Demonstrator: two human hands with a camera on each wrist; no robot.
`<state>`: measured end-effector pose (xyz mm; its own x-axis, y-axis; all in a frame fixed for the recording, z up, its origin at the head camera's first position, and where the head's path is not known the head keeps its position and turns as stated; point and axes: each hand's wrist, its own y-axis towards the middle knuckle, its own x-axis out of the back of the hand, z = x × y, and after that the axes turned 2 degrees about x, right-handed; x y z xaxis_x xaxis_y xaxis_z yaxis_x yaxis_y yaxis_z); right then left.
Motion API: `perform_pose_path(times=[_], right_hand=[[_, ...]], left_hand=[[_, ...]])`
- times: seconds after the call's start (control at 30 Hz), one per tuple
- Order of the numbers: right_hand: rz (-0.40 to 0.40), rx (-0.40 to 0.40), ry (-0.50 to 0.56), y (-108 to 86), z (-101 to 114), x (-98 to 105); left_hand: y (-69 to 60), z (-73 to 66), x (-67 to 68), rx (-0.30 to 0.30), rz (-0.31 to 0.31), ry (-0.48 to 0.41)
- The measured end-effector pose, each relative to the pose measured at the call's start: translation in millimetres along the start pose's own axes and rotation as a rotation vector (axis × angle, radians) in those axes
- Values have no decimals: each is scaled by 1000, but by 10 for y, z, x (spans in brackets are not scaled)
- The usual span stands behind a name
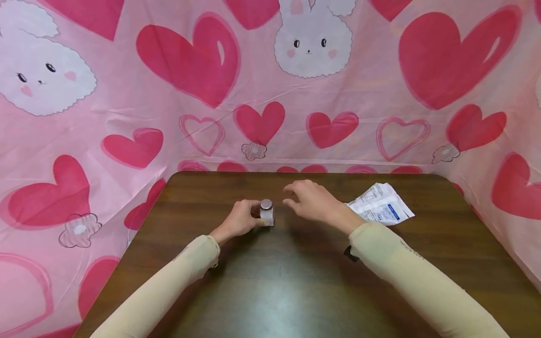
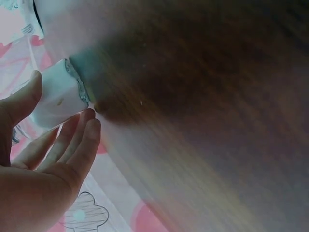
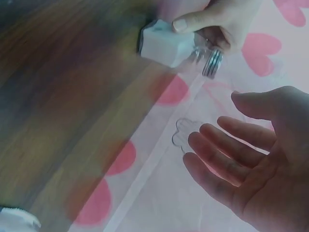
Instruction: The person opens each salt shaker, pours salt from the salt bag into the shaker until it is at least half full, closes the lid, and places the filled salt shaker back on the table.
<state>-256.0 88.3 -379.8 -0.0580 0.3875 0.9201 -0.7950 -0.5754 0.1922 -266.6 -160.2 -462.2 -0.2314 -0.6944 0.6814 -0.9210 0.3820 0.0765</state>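
Observation:
A small square glass shaker (image 1: 267, 216) with a ribbed silver cap and white contents stands upright on the wooden table. My left hand (image 1: 243, 218) holds it from the left, thumb on the near side and fingers behind. In the left wrist view the thumb and fingers of that hand (image 2: 53, 150) lie on either side of the shaker (image 2: 58, 94). To the right of the shaker, apart from it, my right hand (image 1: 310, 199) hovers with loosely bent fingers and holds nothing. The right wrist view shows its palm and spread fingers (image 3: 231, 145) near the silver cap (image 3: 212, 63).
A crumpled white paper packet (image 1: 382, 206) with printed text and a blue label lies on the table (image 1: 262, 281), right of my right hand and partly behind the forearm. A pink cloth (image 1: 262, 89) with hearts and rabbits hangs around the table's back and sides.

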Motion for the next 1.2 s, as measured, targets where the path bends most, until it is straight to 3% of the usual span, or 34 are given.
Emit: perform_pose_path(times=[0.33, 0.53, 0.83, 1.2], right_hand=[[-73, -73, -40, -282, -191, 187], [-81, -93, -34, -370, -296, 220], [-87, -110, -25, -458, -356, 196], [-98, -90, -8, -534, -420, 171]], left_hand=[[-83, 56, 97, -52, 27, 8], [-45, 81, 114, -92, 22, 21], [-53, 94, 101, -41, -14, 29], [-78, 130, 89, -27, -15, 7]])
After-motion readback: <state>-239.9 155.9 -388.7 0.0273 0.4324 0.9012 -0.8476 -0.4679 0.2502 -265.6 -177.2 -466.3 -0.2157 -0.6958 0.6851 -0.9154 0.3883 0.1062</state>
